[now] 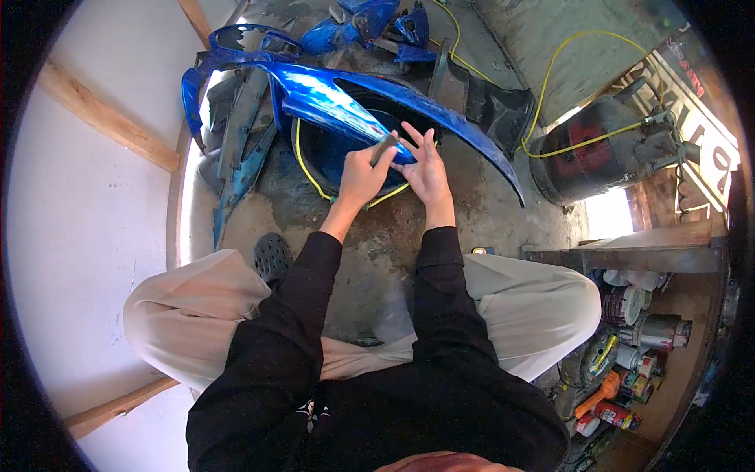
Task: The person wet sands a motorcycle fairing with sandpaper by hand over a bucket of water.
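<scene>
A glossy blue plastic fairing panel (326, 96) lies across a dark round basin (314, 145), its pointed tip toward me. My left hand (360, 179) is closed on a small dark, flat piece (384, 146), possibly sandpaper, and holds it against the panel near the tip. Just to the right, my right hand (425, 175) has its fingers spread, with the thumb side at the panel's tip. Whether it bears any of the panel's weight is hard to tell. A long blue arm of the panel curves off to the right.
More blue panels (346, 30) lie at the back, dark plastic parts (240, 114) at the left. A tank (586, 153) with a yellow hose (543, 98) stands right. Cans (657, 330) fill a low shelf at lower right. A dark clog (272, 256) is by my left knee.
</scene>
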Action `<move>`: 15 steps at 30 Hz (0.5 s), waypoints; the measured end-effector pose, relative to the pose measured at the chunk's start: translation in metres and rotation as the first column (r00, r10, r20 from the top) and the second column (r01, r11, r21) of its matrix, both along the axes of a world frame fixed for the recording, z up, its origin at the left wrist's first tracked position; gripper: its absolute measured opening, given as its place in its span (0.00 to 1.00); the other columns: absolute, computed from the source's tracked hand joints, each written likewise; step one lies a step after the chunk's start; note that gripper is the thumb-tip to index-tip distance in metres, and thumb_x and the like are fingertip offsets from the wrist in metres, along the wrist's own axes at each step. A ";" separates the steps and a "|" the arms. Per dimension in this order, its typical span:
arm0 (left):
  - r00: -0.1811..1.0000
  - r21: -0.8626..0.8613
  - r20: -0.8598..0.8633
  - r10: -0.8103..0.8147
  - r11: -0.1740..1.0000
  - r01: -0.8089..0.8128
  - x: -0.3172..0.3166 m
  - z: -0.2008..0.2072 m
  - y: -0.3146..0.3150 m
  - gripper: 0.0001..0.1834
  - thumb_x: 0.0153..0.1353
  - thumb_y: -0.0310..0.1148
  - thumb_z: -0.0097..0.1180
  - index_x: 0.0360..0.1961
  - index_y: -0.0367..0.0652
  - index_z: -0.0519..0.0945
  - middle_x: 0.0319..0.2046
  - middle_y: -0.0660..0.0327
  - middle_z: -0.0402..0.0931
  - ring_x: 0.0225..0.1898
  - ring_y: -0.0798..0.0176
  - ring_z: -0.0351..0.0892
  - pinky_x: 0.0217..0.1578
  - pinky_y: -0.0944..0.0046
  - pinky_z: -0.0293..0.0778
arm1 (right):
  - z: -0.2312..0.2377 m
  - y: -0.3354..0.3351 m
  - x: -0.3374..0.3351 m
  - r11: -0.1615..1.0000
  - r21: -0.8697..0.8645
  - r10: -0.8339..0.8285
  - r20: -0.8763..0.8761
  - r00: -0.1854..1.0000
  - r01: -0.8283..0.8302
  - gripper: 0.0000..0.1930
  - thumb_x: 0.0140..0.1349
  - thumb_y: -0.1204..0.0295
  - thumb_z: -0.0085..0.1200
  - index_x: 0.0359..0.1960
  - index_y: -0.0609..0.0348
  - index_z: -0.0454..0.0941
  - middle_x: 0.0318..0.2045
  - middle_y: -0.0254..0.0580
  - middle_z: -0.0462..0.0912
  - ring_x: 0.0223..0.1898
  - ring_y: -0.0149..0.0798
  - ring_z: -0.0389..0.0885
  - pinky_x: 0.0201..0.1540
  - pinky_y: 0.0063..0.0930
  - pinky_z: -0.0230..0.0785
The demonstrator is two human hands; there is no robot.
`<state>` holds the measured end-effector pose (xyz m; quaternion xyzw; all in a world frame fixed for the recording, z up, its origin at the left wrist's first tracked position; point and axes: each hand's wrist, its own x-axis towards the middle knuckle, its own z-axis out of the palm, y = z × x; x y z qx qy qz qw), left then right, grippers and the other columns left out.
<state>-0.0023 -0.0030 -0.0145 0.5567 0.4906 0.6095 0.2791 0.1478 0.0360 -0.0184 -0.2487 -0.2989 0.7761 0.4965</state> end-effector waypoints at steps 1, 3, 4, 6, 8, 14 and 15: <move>0.987 -0.114 -0.099 -0.125 0.987 0.113 -0.004 0.000 -0.002 0.18 0.71 0.40 0.64 0.53 0.36 0.88 0.31 0.58 0.89 0.32 0.74 0.80 0.36 0.63 0.76 | 0.000 -0.001 0.001 1.000 -0.001 0.001 -0.001 1.000 -0.001 0.46 0.73 0.32 0.45 0.78 0.58 0.62 0.72 0.63 0.64 0.69 0.54 0.68 0.74 0.54 0.61; 0.919 -0.289 -0.240 -0.312 0.927 0.239 -0.006 0.007 -0.006 0.18 0.71 0.40 0.64 0.51 0.35 0.88 0.30 0.58 0.89 0.32 0.75 0.80 0.36 0.63 0.76 | 0.000 -0.001 0.006 1.000 -0.008 0.002 0.046 0.999 -0.001 0.46 0.73 0.33 0.45 0.78 0.58 0.62 0.72 0.63 0.63 0.69 0.54 0.68 0.73 0.55 0.62; 0.919 -0.289 -0.239 -0.314 0.926 0.241 -0.006 0.006 -0.005 0.18 0.71 0.40 0.64 0.51 0.35 0.88 0.30 0.58 0.89 0.32 0.75 0.80 0.36 0.63 0.76 | 0.000 0.000 0.006 1.000 -0.009 0.000 0.046 0.999 0.001 0.46 0.73 0.33 0.45 0.78 0.58 0.62 0.72 0.63 0.63 0.69 0.54 0.68 0.73 0.55 0.62; 0.937 -0.248 -0.210 -0.281 0.942 0.227 -0.008 0.005 -0.004 0.18 0.71 0.40 0.64 0.51 0.36 0.88 0.29 0.57 0.89 0.33 0.75 0.80 0.36 0.63 0.76 | -0.001 0.002 0.004 1.000 0.016 0.011 0.043 0.999 -0.012 0.46 0.73 0.33 0.44 0.78 0.58 0.62 0.72 0.64 0.62 0.69 0.54 0.69 0.72 0.54 0.63; 0.968 -0.195 -0.161 -0.192 0.968 0.159 -0.002 0.004 -0.005 0.18 0.71 0.40 0.64 0.51 0.36 0.88 0.30 0.55 0.89 0.33 0.75 0.81 0.37 0.63 0.77 | -0.002 0.001 0.003 1.000 0.013 0.005 0.033 0.999 -0.005 0.45 0.74 0.33 0.44 0.78 0.58 0.62 0.72 0.64 0.62 0.68 0.54 0.70 0.72 0.51 0.64; 0.942 -0.171 -0.206 -0.265 0.957 0.233 -0.005 0.002 -0.005 0.18 0.70 0.40 0.64 0.52 0.37 0.88 0.30 0.53 0.89 0.33 0.74 0.82 0.36 0.62 0.77 | -0.003 0.002 0.005 0.999 0.022 0.024 0.026 0.999 -0.025 0.45 0.74 0.34 0.44 0.78 0.58 0.62 0.71 0.62 0.64 0.68 0.52 0.70 0.71 0.51 0.65; 0.936 -0.188 -0.214 -0.280 0.952 0.242 -0.005 0.003 -0.005 0.18 0.70 0.40 0.64 0.52 0.37 0.88 0.29 0.52 0.88 0.32 0.74 0.81 0.35 0.62 0.77 | -0.003 0.002 0.006 1.000 0.016 0.025 0.025 0.999 -0.026 0.45 0.74 0.34 0.44 0.78 0.59 0.62 0.70 0.62 0.65 0.68 0.52 0.69 0.72 0.51 0.64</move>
